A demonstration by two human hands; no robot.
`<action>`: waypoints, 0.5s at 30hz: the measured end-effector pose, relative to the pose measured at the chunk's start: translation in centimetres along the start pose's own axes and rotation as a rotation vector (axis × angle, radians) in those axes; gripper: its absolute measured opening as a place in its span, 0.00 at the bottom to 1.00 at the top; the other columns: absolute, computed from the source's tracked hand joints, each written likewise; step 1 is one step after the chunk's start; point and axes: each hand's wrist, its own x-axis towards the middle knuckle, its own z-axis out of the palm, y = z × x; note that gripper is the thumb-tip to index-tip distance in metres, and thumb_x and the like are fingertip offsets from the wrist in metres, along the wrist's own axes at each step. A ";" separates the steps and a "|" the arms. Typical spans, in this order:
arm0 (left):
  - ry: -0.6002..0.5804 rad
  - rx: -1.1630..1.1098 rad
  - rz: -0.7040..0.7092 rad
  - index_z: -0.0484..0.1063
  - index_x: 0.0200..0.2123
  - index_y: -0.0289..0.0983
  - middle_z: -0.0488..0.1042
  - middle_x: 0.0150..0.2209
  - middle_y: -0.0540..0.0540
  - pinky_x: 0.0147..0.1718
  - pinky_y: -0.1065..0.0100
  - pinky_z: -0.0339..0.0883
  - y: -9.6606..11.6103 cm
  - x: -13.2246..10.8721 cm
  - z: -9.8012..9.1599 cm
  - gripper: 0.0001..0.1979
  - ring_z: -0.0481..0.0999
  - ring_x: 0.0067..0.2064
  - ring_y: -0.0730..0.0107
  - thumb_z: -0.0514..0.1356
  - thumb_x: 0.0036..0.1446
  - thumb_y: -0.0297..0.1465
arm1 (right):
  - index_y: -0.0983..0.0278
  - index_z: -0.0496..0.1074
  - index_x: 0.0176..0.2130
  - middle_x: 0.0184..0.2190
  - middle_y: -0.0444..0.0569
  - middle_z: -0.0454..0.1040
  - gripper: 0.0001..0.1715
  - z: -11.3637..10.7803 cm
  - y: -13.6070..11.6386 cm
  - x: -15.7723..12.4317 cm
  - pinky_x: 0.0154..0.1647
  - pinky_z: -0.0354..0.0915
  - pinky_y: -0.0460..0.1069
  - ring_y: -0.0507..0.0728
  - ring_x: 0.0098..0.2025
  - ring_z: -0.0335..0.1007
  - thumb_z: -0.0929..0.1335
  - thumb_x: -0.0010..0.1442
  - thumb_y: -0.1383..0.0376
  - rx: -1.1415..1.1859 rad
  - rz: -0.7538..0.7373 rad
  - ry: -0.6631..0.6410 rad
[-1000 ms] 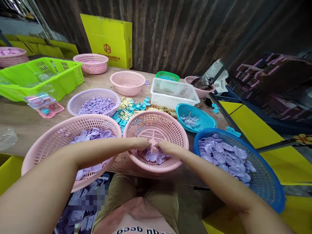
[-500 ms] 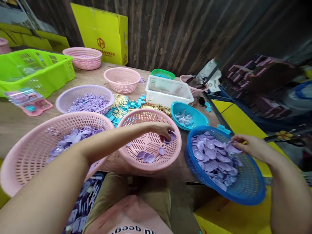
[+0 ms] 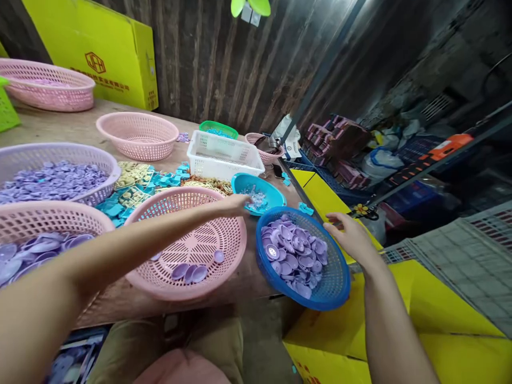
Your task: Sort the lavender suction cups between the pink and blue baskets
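My left hand [image 3: 237, 206] reaches over the far right rim of the pink basket [image 3: 236, 261], close to the teal bowl [image 3: 276, 200]. Its back faces me and its fingers are mostly hidden, so I cannot see whether anything is in them. Above the right rim of the blue basket [image 3: 340, 280] hovers my right hand [image 3: 347, 234], fingers apart and holding nothing. Purple oval, spoon-like plastic pieces [image 3: 298, 256] are heaped in the blue basket. A few similar purple pieces [image 3: 190, 273] lie on the pink basket's floor.
Another pink basket [image 3: 60, 213] with purple pieces stands at left, before a lilac basket [image 3: 114, 176] of small purple parts. A white crate [image 3: 224, 169] and an unfilled pink basket [image 3: 138, 120] stand farther back. Open yellow cartons [image 3: 448, 304] are at lower right.
The view has swung right. My left hand has moved from inside the pink basket toward the blue one. My right hand has let go of a purple piece and lifted off the heap.
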 end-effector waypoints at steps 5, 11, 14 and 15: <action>-0.325 0.264 -0.248 0.64 0.52 0.27 0.64 0.52 0.27 0.45 0.58 0.64 -9.6 -7.3 2.6 0.30 0.70 0.48 0.47 0.63 0.42 0.28 | 0.64 0.67 0.43 0.43 0.52 0.70 0.14 5.4 -9.2 -2.3 0.44 0.64 0.51 0.56 0.44 0.67 0.62 0.55 0.67 0.216 -0.289 -0.264; -0.375 0.315 -0.127 0.57 0.57 0.25 0.62 0.54 0.26 0.49 0.62 0.61 -13.1 -10.5 7.6 0.38 0.66 0.53 0.50 0.60 0.38 0.23 | 0.67 0.62 0.52 0.49 0.61 0.66 0.30 13.7 -20.7 -4.3 0.37 0.66 0.53 0.62 0.42 0.69 0.69 0.50 0.65 -0.160 -0.774 -0.914; -0.296 0.199 -0.075 0.71 0.44 0.31 0.74 0.43 0.37 0.43 0.64 0.64 -13.3 -9.7 8.3 0.24 0.72 0.44 0.57 0.57 0.39 0.19 | 0.70 0.63 0.52 0.45 0.61 0.70 0.32 16.5 -22.7 -3.9 0.35 0.66 0.51 0.62 0.41 0.70 0.70 0.48 0.67 -0.324 -0.874 -1.063; -0.267 0.153 -0.079 0.73 0.38 0.33 0.76 0.38 0.42 0.41 0.65 0.65 -13.4 -9.3 8.3 0.19 0.73 0.40 0.60 0.56 0.39 0.19 | 0.70 0.65 0.51 0.44 0.59 0.72 0.29 17.1 -23.0 -3.7 0.36 0.65 0.49 0.61 0.41 0.70 0.70 0.48 0.69 -0.343 -0.900 -1.076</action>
